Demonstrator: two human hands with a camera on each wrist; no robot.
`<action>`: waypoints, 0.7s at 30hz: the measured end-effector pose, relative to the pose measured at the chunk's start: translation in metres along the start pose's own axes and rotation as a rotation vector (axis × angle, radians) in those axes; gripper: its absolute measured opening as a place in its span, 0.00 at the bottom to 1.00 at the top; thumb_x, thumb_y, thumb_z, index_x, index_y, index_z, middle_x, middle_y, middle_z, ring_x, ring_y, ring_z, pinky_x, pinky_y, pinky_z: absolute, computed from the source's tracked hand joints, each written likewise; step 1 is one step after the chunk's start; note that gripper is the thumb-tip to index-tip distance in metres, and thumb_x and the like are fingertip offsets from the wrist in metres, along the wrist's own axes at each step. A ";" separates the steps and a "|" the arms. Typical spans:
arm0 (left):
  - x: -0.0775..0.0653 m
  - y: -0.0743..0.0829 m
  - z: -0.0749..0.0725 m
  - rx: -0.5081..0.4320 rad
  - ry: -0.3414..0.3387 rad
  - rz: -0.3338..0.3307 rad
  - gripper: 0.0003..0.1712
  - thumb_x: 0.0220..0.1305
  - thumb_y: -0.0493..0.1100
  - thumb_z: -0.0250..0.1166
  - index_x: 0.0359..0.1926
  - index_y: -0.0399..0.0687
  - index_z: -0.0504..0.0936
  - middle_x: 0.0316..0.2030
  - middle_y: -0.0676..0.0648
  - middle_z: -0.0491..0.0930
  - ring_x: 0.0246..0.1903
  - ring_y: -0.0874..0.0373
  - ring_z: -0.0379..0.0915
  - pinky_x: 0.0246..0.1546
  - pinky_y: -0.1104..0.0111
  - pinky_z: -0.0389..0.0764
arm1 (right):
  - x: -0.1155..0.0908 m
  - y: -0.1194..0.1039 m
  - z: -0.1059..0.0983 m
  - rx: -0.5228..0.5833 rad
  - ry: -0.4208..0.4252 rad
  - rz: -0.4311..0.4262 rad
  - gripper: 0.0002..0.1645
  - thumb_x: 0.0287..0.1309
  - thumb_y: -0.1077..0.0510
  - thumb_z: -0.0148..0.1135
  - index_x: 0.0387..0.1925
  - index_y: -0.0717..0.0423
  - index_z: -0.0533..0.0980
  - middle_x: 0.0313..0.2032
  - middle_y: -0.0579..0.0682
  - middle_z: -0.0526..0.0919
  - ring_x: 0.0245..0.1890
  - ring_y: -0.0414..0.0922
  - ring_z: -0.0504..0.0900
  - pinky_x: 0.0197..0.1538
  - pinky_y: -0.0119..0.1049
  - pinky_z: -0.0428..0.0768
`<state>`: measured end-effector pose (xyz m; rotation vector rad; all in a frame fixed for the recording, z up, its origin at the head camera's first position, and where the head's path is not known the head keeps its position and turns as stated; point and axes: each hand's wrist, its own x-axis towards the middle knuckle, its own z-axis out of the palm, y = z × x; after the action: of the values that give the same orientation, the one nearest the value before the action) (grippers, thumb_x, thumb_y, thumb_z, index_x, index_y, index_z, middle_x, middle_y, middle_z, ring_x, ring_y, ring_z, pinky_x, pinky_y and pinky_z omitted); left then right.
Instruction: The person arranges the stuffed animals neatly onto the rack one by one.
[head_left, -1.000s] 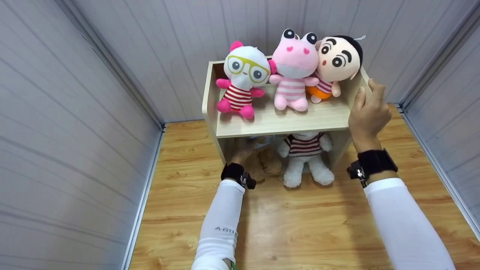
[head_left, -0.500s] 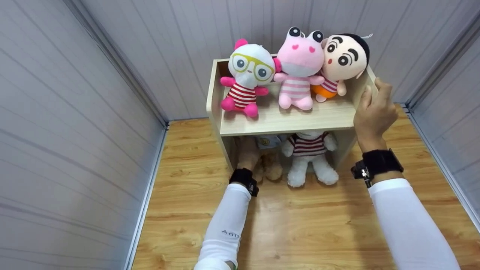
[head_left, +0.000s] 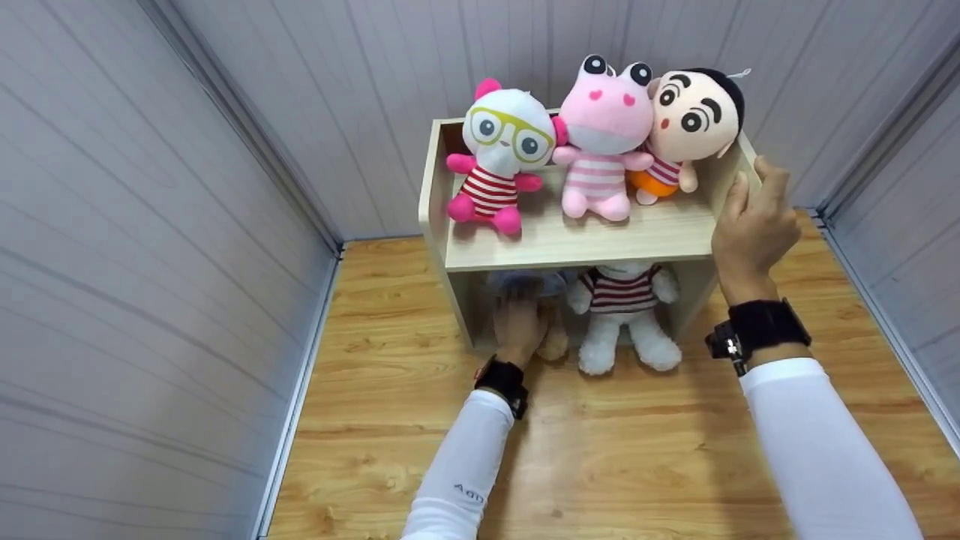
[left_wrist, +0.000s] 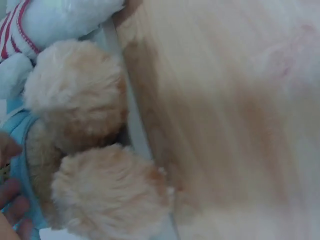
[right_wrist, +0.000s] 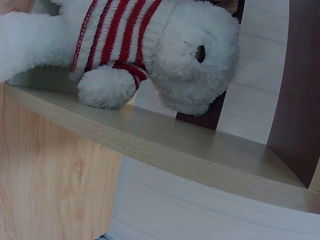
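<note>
My left hand (head_left: 519, 328) reaches into the lower compartment of a small wooden shelf (head_left: 574, 249). It lies over the front of a light-brown plush toy in a blue top (left_wrist: 20, 165). The fingertips (left_wrist: 17, 206) are right at that top in the left wrist view. Two fluffy feet (left_wrist: 110, 190) of the toy point outward at the shelf's base, its head hidden under the upper board. Beside it sits a white plush bear (right_wrist: 197, 57) in a red-striped sweater. My right hand (head_left: 754, 229) grips the right side panel, thumb inside and fingers outside.
On the upper board sit a pink-and-white panda plush (head_left: 496, 161), a pink frog-like plush (head_left: 604, 142) and a black-haired doll (head_left: 694, 120) leaning against it. Grey panel walls (head_left: 180, 247) enclose both sides and the back. Wood floor (head_left: 622, 450) spreads in front.
My left hand has shifted right, from the compartment's left side to over the brown plush's front. The view has moved slightly. My right hand keeps its grip on the panel.
</note>
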<state>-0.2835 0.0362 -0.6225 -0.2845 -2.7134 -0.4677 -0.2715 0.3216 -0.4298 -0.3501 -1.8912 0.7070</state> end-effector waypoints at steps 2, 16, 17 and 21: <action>-0.006 -0.001 0.002 -0.080 -0.065 0.002 0.27 0.65 0.53 0.70 0.65 0.59 0.79 0.66 0.39 0.75 0.66 0.37 0.70 0.60 0.42 0.76 | 0.000 0.000 0.000 -0.002 0.000 0.002 0.23 0.74 0.43 0.54 0.53 0.58 0.77 0.49 0.60 0.89 0.42 0.65 0.88 0.39 0.63 0.77; -0.023 -0.007 0.011 -0.127 -0.243 -0.054 0.38 0.72 0.60 0.58 0.79 0.69 0.58 0.75 0.27 0.55 0.75 0.28 0.53 0.70 0.39 0.64 | 0.002 0.000 -0.001 -0.005 -0.008 -0.014 0.23 0.74 0.45 0.54 0.53 0.60 0.77 0.50 0.59 0.88 0.41 0.66 0.88 0.38 0.63 0.77; -0.022 -0.007 0.012 -0.123 -0.236 -0.057 0.38 0.72 0.60 0.58 0.79 0.68 0.59 0.74 0.27 0.55 0.75 0.29 0.53 0.71 0.39 0.64 | 0.002 0.001 -0.001 -0.006 -0.011 -0.016 0.23 0.74 0.45 0.54 0.53 0.61 0.77 0.50 0.60 0.88 0.41 0.67 0.88 0.37 0.63 0.77; -0.021 -0.005 0.015 -0.121 -0.244 -0.083 0.38 0.72 0.61 0.57 0.79 0.67 0.58 0.75 0.27 0.53 0.75 0.29 0.51 0.73 0.40 0.61 | 0.001 0.003 -0.001 -0.007 -0.017 -0.020 0.24 0.74 0.45 0.54 0.52 0.62 0.77 0.49 0.61 0.88 0.40 0.67 0.88 0.36 0.62 0.77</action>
<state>-0.2701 0.0341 -0.6452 -0.2787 -2.9482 -0.6623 -0.2717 0.3245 -0.4302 -0.3297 -1.9108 0.6923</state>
